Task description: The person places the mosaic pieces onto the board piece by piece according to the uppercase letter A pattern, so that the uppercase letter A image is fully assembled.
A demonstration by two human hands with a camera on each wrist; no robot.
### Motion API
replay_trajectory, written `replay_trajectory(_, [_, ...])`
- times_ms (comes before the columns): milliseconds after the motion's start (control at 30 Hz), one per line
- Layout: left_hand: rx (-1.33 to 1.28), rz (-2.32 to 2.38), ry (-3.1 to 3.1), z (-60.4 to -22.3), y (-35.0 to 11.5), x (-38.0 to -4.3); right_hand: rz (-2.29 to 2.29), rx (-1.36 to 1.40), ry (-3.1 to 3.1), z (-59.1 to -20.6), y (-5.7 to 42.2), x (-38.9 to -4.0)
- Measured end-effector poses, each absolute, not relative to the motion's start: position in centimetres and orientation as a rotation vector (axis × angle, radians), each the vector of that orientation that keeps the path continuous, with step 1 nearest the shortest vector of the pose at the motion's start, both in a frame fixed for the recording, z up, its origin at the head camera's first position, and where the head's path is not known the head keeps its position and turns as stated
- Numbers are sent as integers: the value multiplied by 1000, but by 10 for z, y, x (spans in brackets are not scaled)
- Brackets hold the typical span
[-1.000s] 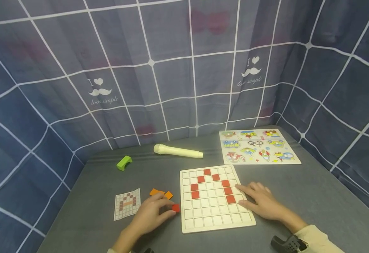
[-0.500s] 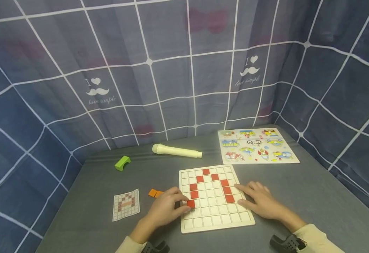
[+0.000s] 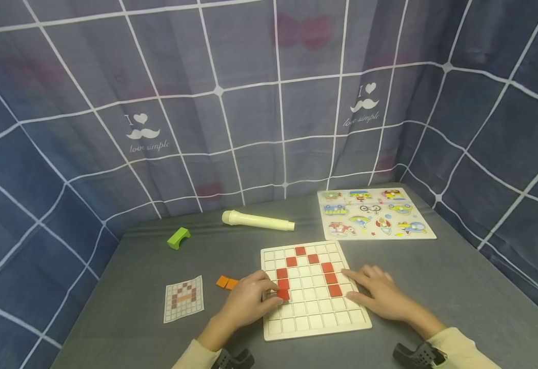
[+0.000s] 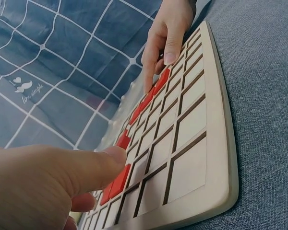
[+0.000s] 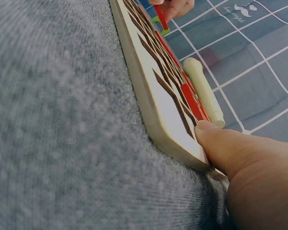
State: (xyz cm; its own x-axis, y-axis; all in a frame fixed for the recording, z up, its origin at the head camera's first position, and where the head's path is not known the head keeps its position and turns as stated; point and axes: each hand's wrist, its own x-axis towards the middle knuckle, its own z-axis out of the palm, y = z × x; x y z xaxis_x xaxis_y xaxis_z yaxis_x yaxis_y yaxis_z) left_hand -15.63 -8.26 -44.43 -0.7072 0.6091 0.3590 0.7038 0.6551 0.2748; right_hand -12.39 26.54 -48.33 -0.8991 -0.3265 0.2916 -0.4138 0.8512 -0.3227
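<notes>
A pale wooden grid board lies on the grey tabletop, with several red square tiles forming an arch in its cells. At the lower end of the arch's left leg, my left hand pinches a red tile between thumb and fingers. In the right wrist view that red tile stands tilted above the board. The fingertips of my right hand rest on the board's right edge, thumb and index finger spread and fairly straight. The left hand partly covers some orange tiles beside the board.
A pattern card lies to the left of the hands. Behind are a green arch block, a cream toy microphone and a vehicle picture puzzle. A checked curtain closes off the back and sides.
My left hand has carried the red tile from beside the orange tiles rightward onto the board, to below the left leg of the arch. The right hand has stayed at the board's edge.
</notes>
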Motion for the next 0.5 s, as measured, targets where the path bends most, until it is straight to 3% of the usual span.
replay_trajectory(500, [-1096, -576, -2616, -445, -81, -158, 558, 581, -2760, -485, 266, -124])
